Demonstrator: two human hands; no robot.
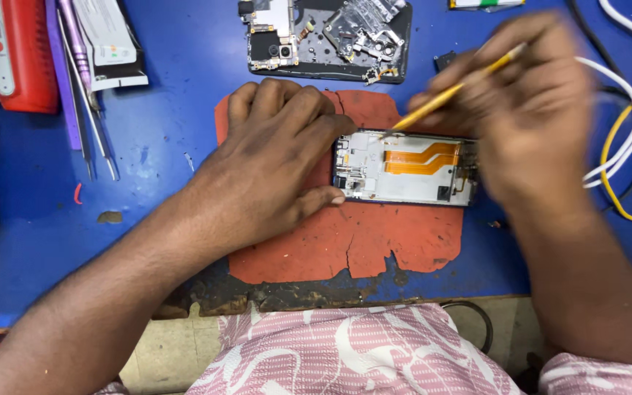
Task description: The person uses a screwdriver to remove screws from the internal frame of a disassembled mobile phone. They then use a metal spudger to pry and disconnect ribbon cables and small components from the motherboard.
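Blue workbench [170, 66], worn at the near edge, carried a cracked red-orange mat [374, 241] in the middle. On the mat lay an opened phone [404, 170], back off, w/ its pale inner frame, an orange flex cable and small boards at the left end showing.

Left hand [272, 161] lay flat over the phone's left end, fingers curled down along the top edge and thumb along the bottom corner, pinning it to the mat. Not closed round anything, just pressing.

Right hand [528, 110] was motion-blurred, fingers pinched shut on a thin yellow tool [448, 91] held like a pen. Its tip met the phone's upper edge, approx. above the flex cable. Couldn't tell whether the tip was a blade, a pick or a brush.

Judged step: working at a part or connector along the top edge of the open phone, w/ the other hand bracing. Next move would call for a steady brace and light, controlled pressure at the tip, since the flex cable sat just below it.

Elsewhere: a second dismantled phone [327, 36] w/ a loose metal shield sat beyond the mat. A red tool [16, 51] and tweezers [85, 110] lay far left. White, yellow and black cables [623, 132] looped at the right. Pink patterned shirt at the bottom of the view.
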